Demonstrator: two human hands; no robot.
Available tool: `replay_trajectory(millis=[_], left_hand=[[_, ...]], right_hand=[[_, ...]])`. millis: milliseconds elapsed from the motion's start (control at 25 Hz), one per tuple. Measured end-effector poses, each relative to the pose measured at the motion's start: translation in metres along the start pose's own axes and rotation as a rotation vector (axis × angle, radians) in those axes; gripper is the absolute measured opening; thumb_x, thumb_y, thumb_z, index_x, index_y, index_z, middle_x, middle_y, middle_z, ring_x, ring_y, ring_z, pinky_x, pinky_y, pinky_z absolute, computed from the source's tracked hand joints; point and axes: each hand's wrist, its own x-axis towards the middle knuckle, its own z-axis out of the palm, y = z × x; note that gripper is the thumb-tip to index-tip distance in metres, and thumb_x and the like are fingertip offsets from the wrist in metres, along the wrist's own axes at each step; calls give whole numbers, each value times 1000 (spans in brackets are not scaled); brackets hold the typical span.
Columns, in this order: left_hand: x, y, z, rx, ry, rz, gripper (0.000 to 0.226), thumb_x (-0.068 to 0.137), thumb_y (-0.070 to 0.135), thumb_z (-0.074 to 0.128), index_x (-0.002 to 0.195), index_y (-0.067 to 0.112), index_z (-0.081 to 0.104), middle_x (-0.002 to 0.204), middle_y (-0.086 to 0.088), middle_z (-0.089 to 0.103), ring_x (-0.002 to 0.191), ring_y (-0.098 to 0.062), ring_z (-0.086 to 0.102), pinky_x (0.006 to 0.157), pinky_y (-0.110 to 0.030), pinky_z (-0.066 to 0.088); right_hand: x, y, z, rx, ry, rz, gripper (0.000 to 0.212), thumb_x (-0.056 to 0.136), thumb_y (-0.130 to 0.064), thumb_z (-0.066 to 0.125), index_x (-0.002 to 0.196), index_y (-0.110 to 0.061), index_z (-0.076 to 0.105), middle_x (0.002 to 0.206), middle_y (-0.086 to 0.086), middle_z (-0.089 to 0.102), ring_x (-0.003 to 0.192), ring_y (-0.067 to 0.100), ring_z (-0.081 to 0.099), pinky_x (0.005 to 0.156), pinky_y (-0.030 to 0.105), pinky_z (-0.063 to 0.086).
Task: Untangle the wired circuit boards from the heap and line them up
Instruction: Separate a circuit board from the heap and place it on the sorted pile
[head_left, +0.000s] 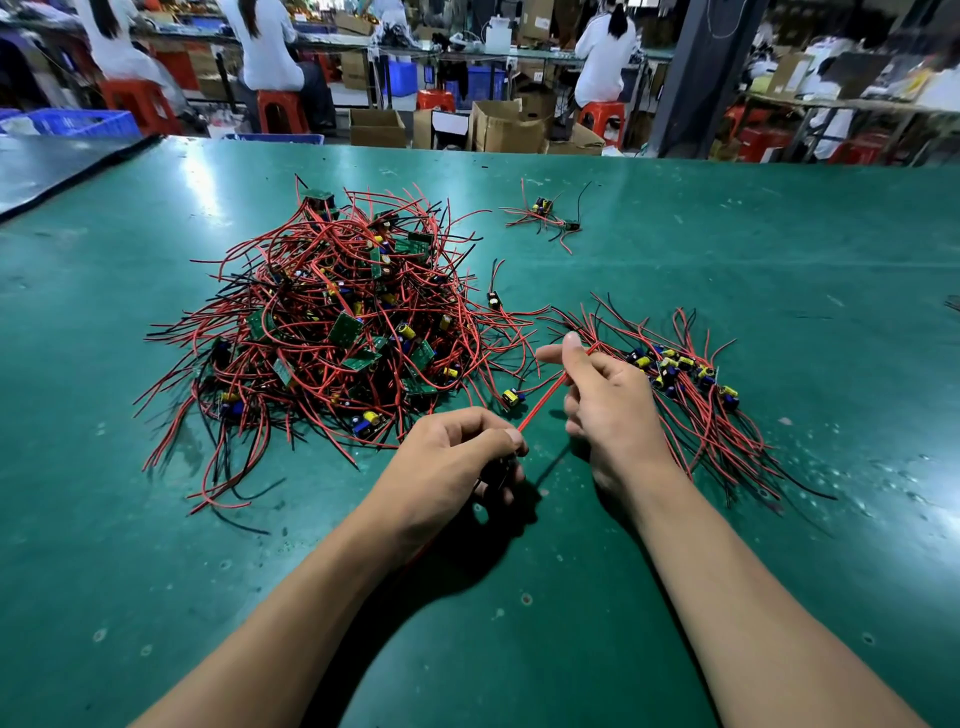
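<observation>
Straightening looks like the step in hand, seen from the head view. The left hand (457, 452), fingers curled, pinches the near end of a taut red wire (543, 397). The right hand (608, 400) pinches it farther along, forefinger raised. Next, I judge, it joins the aligned row (680, 374) at two o'clock. The tangled heap (343, 322) of green boards lies at ten o'clock.

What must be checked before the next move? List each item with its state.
1. Left hand pinches the red wire: ok.
2. Right hand grips the same wire: ok.
3. Wire stretch between hands clear of the heap: ok.
4. Its circuit board in hand: cannot tell, hidden under the left hand.
5. Loose board beside the wire untangled from it: cannot tell.
6. Lined-up row beside right hand: ok.
</observation>
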Motion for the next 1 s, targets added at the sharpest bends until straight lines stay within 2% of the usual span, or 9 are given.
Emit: replay_trajectory(millis=[160, 240, 320, 400, 520, 680, 760, 880, 1000], left_hand=[[-1, 1, -1, -26, -4, -2, 15, 93, 6, 58, 79, 3, 65, 59, -7, 64, 48, -15, 56, 48, -19, 46], [-1, 1, -2, -35, -5, -6, 14, 93, 6, 59, 80, 3, 65, 59, -7, 64, 48, -15, 56, 47, -19, 46], [-2, 1, -2, -33, -3, -6, 14, 92, 6, 59, 81, 3, 65, 59, -7, 64, 48, -17, 55, 48, -20, 45], [-1, 0, -3, -35, 10, -6, 14, 92, 6, 59, 81, 1, 65, 59, -8, 64, 48, -18, 55, 50, -22, 46], [0, -2, -2, -62, 55, 6, 15, 93, 5, 58, 80, 0, 65, 59, -9, 64, 48, -18, 55, 50, -22, 47], [0, -3, -1, -114, 84, 24, 22, 94, 0, 54, 73, 2, 62, 60, -10, 63, 45, -19, 55, 45, -22, 47], [1, -3, -3, -110, 95, 11, 20, 93, 0, 54, 75, 2, 64, 60, -10, 63, 46, -18, 54, 45, -22, 47], [1, -2, -3, -57, 58, 1, 17, 91, 2, 57, 76, 3, 66, 58, -8, 63, 47, -17, 53, 47, -21, 47], [-1, -1, -3, 1, -23, -11, 19, 90, 4, 58, 74, 6, 67, 59, -9, 64, 47, -17, 55, 47, -20, 45]], right_hand=[[0, -13, 3, 368, -47, 198, 45, 103, -39, 50, 71, -17, 72, 64, -3, 37, 38, 4, 21, 35, 17, 18], [0, -19, 0, 625, -128, 361, 50, 103, -39, 47, 63, -15, 63, 56, -5, 42, 32, 4, 23, 32, 16, 19], [0, -22, -2, 745, -192, 412, 51, 103, -39, 45, 61, -15, 58, 51, -5, 44, 30, 4, 24, 30, 16, 20], [-1, -21, -2, 689, -212, 381, 51, 103, -41, 46, 66, -14, 67, 55, -6, 41, 33, 3, 23, 32, 15, 19], [-8, -14, 0, 328, -303, 242, 41, 95, -48, 55, 96, -13, 75, 62, -7, 34, 42, 3, 22, 36, 16, 20], [-25, 0, 11, 85, -587, 248, 31, 91, -42, 70, 96, -12, 75, 59, 5, 56, 45, 14, 52, 42, 22, 43], [-25, 2, 12, 37, -536, 199, 34, 93, -44, 67, 93, -12, 76, 58, 11, 57, 43, 19, 55, 43, 23, 44], [-12, 1, 4, -139, -320, 62, 38, 95, -52, 60, 92, -19, 78, 49, 0, 33, 38, 10, 29, 42, 18, 23], [-2, 1, -4, -51, -159, 69, 40, 99, -47, 56, 86, -16, 78, 54, -4, 22, 40, 8, 18, 40, 17, 18]])
